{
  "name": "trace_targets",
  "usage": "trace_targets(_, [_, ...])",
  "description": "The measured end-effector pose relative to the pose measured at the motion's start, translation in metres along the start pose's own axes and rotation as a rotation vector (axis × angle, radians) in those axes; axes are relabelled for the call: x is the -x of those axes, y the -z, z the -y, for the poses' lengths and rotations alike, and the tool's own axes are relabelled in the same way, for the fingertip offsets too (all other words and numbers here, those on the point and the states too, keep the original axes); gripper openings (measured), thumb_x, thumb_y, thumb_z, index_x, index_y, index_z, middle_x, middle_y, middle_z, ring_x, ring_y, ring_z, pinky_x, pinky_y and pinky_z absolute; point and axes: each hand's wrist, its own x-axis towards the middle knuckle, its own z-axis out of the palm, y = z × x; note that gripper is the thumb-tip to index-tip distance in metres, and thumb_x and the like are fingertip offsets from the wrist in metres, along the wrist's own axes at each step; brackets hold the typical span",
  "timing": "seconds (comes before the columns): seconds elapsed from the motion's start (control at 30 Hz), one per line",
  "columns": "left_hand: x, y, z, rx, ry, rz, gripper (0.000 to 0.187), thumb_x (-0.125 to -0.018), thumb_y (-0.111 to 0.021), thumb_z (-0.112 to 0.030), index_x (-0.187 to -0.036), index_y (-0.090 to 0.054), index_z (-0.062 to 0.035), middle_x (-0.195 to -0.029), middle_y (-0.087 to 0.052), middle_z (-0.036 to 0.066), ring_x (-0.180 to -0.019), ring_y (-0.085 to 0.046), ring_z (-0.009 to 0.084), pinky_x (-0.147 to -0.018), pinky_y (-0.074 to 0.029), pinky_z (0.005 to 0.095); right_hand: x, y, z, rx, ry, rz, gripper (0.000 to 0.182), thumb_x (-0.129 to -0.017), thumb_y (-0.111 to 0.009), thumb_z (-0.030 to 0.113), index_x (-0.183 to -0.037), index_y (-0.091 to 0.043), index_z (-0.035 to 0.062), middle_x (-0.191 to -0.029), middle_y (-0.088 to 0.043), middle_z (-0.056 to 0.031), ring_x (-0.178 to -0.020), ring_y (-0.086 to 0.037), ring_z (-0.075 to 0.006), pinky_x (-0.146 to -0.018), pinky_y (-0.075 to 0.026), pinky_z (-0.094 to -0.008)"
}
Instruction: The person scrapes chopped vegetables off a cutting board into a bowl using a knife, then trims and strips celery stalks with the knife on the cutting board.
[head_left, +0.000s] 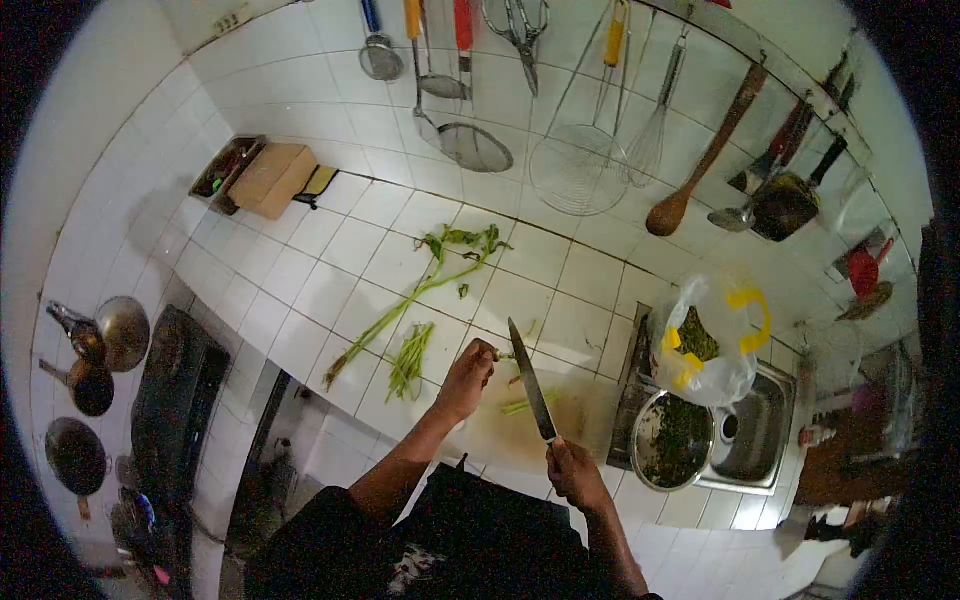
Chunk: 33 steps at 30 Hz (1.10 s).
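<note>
My right hand (pixel 577 474) is wrapped round the handle of a kitchen knife (pixel 534 388), whose blade points away from me above the cutting board (pixel 560 425). Just left of the blade, the fingers of my left hand (pixel 468 380) are pinched on a short piece of green stem (pixel 504 357), mostly hidden by the fingers. A few cut stem pieces (pixel 527 406) lie on the board under the knife. To the left of my left hand is a small pile of trimmed green stems (pixel 409 363). Beyond it, a long leafy stalk (pixel 405 302) lies on the tiles.
At right, a metal bowl of chopped greens (pixel 638 447) stands beside the sink (pixel 778 445), with a plastic bag (pixel 735 372) holding greens above it. A cardboard box (pixel 272 180) sits at the back left. Utensils, including a wooden spoon (pixel 705 150), hang on the wall.
</note>
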Motion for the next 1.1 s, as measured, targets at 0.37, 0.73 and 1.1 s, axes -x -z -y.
trace_targets(0.37, [0.025,-0.061,-0.034,0.116,-0.122,0.030,0.018,-0.099,-0.044,-0.022,-0.100,-0.051,-0.0061,-0.074,-0.043,-0.002,-0.065,-0.037,0.0072,-0.059,-0.034,0.0236,0.010,0.049,0.003,0.068,0.082,0.083,0.040,-0.096,-0.045,0.047,-0.080,-0.051,0.0117,-0.057,-0.043,0.0047,-0.046,-0.036,-0.0048,-0.040,-0.028,-0.0241])
trace_targets(0.73, [0.040,-0.079,-0.022,0.147,-0.201,-0.007,0.013,-0.099,-0.047,-0.018,-0.099,-0.051,-0.0055,-0.080,-0.045,-0.003,-0.074,-0.042,0.0065,-0.069,-0.038,0.0228,0.024,0.067,0.004,0.088,0.048,0.144,0.042,-0.095,-0.046,0.049,-0.077,-0.050,0.0112,-0.056,-0.043,0.0055,-0.046,-0.036,-0.0046,-0.042,-0.027,-0.0241])
trace_targets(1.1, [0.048,-0.082,-0.030,0.058,-0.188,-0.018,0.017,-0.097,-0.051,-0.021,-0.093,-0.052,-0.0051,-0.079,-0.044,-0.003,-0.073,-0.040,0.0061,-0.066,-0.035,0.0217,0.026,0.081,0.005,0.196,0.069,0.185,0.044,-0.096,-0.043,0.049,-0.077,-0.051,0.0104,-0.057,-0.042,0.0047,-0.047,-0.037,-0.0051,-0.043,-0.028,-0.0243])
